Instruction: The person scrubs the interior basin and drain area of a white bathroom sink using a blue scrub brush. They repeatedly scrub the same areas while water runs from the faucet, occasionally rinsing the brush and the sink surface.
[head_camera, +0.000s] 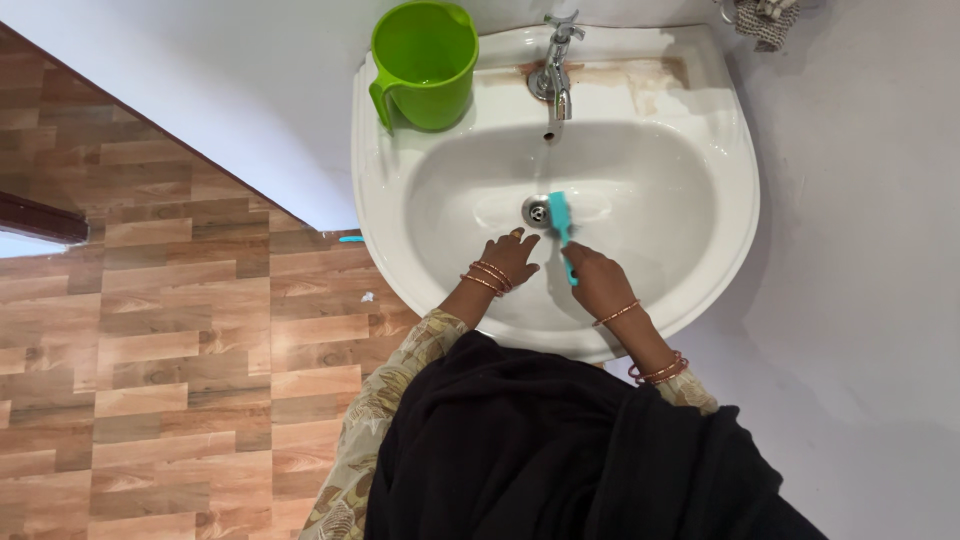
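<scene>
A white wash basin is fixed to the wall, with a metal tap at its back and a drain in the bowl. My right hand grips a teal brush by its handle; the brush head lies in the bowl just beside the drain. My left hand rests inside the bowl near the front, fingers bent, holding nothing that I can see. Both wrists wear thin bangles.
A green plastic mug stands on the basin's back left ledge. Brown stains mark the ledge by the tap. Wood-pattern floor tiles lie to the left. A small teal item sits at the basin's left edge.
</scene>
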